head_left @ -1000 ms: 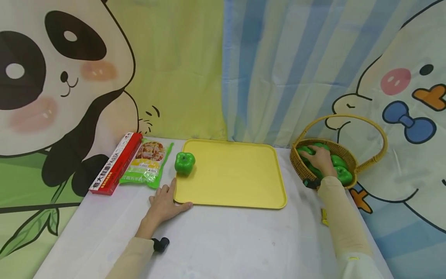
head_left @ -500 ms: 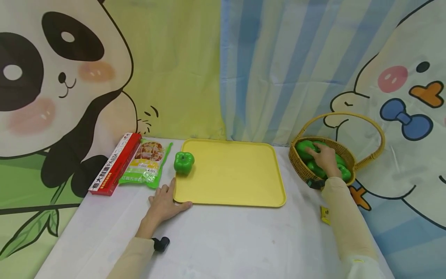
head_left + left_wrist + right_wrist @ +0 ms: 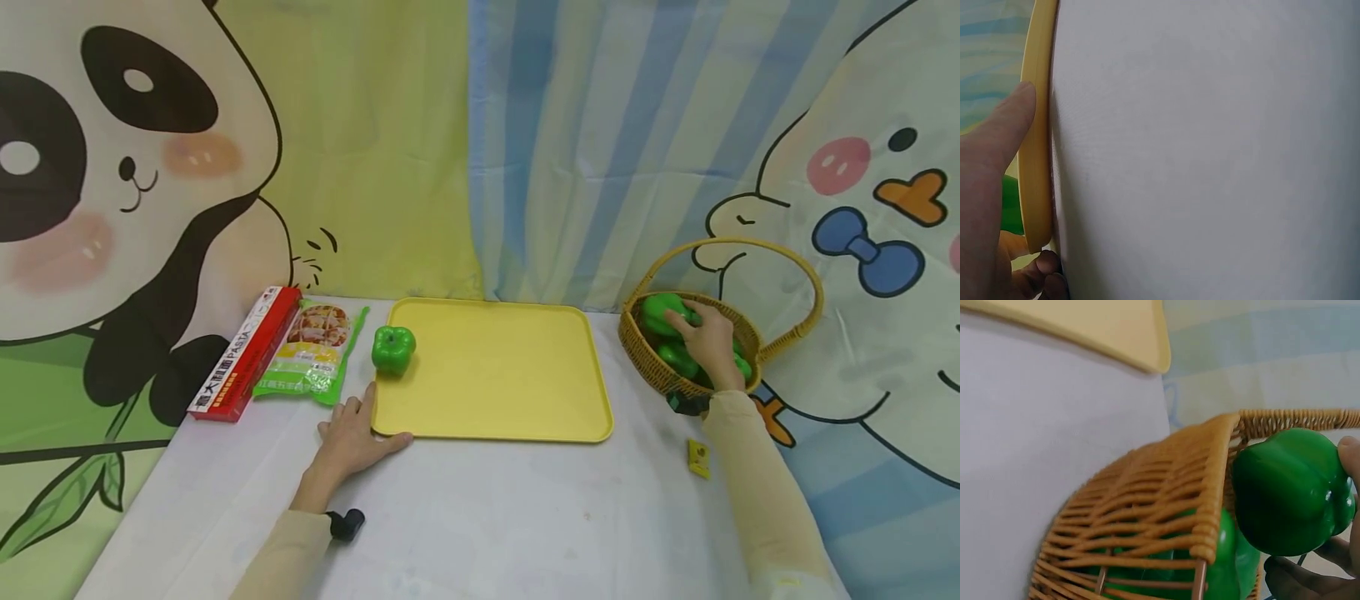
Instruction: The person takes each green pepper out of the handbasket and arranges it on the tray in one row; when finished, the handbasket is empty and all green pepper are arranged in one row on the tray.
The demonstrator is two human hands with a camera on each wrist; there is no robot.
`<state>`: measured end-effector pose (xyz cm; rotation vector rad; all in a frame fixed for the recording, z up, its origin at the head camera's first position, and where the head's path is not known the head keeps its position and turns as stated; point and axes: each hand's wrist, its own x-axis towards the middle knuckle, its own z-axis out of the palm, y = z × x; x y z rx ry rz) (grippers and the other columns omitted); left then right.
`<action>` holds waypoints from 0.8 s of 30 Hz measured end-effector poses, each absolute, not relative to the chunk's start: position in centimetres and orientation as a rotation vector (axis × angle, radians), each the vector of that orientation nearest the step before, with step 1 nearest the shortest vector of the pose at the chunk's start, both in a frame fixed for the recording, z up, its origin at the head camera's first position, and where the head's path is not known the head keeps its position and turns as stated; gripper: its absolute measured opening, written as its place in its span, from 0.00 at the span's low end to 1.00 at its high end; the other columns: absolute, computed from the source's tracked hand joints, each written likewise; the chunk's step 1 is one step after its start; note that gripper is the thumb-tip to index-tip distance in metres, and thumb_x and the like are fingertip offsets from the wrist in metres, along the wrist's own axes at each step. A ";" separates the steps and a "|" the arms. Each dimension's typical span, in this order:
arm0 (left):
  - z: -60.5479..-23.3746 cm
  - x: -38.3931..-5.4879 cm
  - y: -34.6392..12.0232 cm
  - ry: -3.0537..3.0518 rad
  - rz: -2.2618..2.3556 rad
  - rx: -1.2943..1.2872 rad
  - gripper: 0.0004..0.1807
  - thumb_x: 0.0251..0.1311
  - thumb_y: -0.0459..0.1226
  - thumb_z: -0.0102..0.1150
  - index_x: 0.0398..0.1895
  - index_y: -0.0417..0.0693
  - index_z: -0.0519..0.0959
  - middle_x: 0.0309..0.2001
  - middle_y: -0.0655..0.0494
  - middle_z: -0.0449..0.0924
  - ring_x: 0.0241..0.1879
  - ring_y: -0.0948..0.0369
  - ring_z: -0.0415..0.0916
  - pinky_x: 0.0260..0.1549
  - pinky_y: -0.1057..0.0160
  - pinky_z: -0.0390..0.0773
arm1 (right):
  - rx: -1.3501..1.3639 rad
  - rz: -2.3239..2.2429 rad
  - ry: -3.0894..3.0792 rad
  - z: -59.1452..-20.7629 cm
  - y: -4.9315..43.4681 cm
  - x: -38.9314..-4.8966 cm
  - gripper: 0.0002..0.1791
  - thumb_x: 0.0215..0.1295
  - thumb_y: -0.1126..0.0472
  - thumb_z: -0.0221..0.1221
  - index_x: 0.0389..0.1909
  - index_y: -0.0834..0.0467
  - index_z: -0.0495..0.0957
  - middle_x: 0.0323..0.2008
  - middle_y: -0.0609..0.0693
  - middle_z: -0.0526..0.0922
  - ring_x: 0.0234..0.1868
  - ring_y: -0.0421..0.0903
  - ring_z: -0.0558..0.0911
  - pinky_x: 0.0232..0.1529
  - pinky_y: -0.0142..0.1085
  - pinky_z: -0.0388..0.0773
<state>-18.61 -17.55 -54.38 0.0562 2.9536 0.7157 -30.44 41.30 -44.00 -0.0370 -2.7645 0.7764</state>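
Green pepper point(image 3: 1288, 490) in right grip point(image 3: 708, 337) near basket rim point(image 3: 1217, 487), tray edge point(image 3: 600, 375) apart

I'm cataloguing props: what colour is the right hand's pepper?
The pepper is glossy green, clearest in the right wrist view.

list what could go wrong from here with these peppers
The held pepper looks smooth and glossy, so it might slip from the right hand back into the basket.

The right hand is beneath the arched handle, so lifting straight up could snag it and tip the basket.

The other pepper stands at the tray's edge by the left hand; a nudge to the tray might topple it.
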 end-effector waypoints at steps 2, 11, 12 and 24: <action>-54.4 -18.6 -17.6 2.951 0.721 0.050 0.68 0.47 0.72 0.64 0.81 0.42 0.45 0.53 0.39 0.68 0.48 0.47 0.61 0.41 0.45 0.59 | -0.040 0.798 -2.731 -43.9 40.8 -30.2 0.39 0.74 0.39 0.52 0.71 0.65 0.66 0.68 0.74 0.67 0.69 0.74 0.64 0.67 0.68 0.58; -54.6 -18.8 -17.7 2.960 0.712 0.054 0.70 0.46 0.74 0.62 0.81 0.42 0.45 0.53 0.39 0.68 0.49 0.47 0.63 0.41 0.44 0.60 | -0.136 0.975 -2.587 -43.6 38.3 -29.0 0.38 0.72 0.37 0.53 0.72 0.60 0.66 0.69 0.67 0.69 0.66 0.68 0.71 0.63 0.63 0.68; -54.7 -18.8 -17.7 2.962 0.715 0.053 0.70 0.46 0.74 0.62 0.81 0.43 0.45 0.53 0.39 0.68 0.49 0.47 0.63 0.41 0.44 0.60 | -0.126 0.992 -2.574 -43.7 38.0 -28.8 0.38 0.72 0.38 0.54 0.72 0.59 0.67 0.69 0.66 0.69 0.65 0.68 0.72 0.61 0.62 0.70; -54.9 -18.9 -17.8 2.960 0.713 0.056 0.70 0.46 0.75 0.62 0.81 0.43 0.46 0.56 0.38 0.68 0.51 0.46 0.63 0.43 0.42 0.61 | -0.013 1.180 -2.520 -45.2 35.1 -28.0 0.36 0.69 0.43 0.61 0.71 0.57 0.68 0.67 0.61 0.70 0.61 0.64 0.77 0.51 0.37 0.79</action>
